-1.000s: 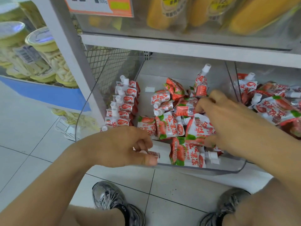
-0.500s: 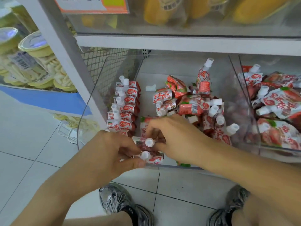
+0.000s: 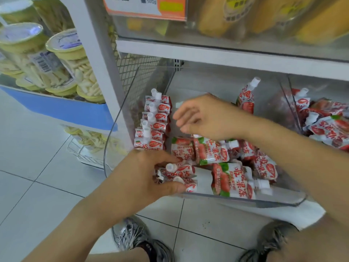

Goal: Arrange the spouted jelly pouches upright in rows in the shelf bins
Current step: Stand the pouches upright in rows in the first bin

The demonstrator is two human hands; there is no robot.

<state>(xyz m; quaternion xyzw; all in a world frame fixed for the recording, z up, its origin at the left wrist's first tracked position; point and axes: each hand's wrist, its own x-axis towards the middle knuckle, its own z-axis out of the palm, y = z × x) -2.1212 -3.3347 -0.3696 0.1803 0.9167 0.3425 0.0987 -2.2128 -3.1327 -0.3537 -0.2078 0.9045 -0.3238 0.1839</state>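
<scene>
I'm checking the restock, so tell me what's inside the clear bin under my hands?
Inside the clear bin: an upright pouch row along its left wall and loose pouches lying flat. The right hand hides those beneath it.

You see a floor (image 3: 37, 186) of pale tiles, a white shelf (image 3: 226, 57), and tubs of snacks (image 3: 75, 72) beside it.

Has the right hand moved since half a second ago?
Yes. The right hand lifted off the pouches held by the left hand, toward the bin's back.
</scene>
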